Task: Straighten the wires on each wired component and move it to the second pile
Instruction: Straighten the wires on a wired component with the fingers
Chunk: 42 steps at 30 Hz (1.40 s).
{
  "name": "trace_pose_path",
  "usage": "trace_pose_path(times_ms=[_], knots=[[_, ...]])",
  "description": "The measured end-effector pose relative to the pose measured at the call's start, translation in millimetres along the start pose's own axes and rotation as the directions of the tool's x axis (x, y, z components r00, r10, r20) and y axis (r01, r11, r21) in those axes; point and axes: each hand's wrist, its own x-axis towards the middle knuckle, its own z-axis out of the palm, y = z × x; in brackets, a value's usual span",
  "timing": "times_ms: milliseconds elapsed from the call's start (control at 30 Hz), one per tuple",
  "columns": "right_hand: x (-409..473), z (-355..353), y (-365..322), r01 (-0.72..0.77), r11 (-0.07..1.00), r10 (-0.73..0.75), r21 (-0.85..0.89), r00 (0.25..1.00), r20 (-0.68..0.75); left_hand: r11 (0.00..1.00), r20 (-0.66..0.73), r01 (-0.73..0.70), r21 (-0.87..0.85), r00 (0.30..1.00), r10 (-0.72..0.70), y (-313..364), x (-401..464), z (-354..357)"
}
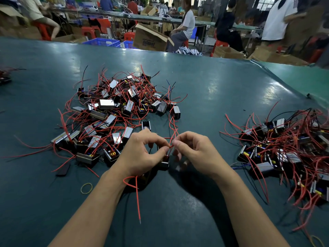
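Red-wired black box component [164, 164] mid-straightening | left hand [142, 154] and right hand [194, 150] fingers pinch its wires | unsorted pile [114, 111] at desk centre larger | second pile [288, 148] at right edge partly built

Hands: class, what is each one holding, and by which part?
Both hold one wired component: the left hand grips its body, and the right hand pinches its red wires just above it.

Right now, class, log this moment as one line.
left hand: holds part | right hand: pinches red wire | piles: left, right
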Motion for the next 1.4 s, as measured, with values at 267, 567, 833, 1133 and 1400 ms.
trace_pose_path(times_ms=[267,567,833,1133,1400], knots=[[0,-3,4,-0.065,0.997,0.066,-0.050,0.997,0.029,0.999,0.005,-0.043,0.024,0.999,0.043,2,0,2],[1,15,7,-0.051,0.943,-0.047,-0.328,0.958,-0.283,0.998,-0.017,-0.036,0.045,0.999,0.037,4,0,5],[0,21,10,0.175,0.690,-0.399,-0.702,0.902,-0.168,0.993,-0.130,0.032,0.111,0.991,-0.018,0,1,7],[2,-2,7,0.370,0.651,-0.532,-0.663,0.845,-0.050,0.997,-0.094,0.039,0.065,0.995,-0.033,0,1,7],[-2,-5,3,0.355,0.748,-0.422,-0.561,0.907,0.012,0.999,-0.032,-0.022,0.036,0.999,0.023,0,1,6]])
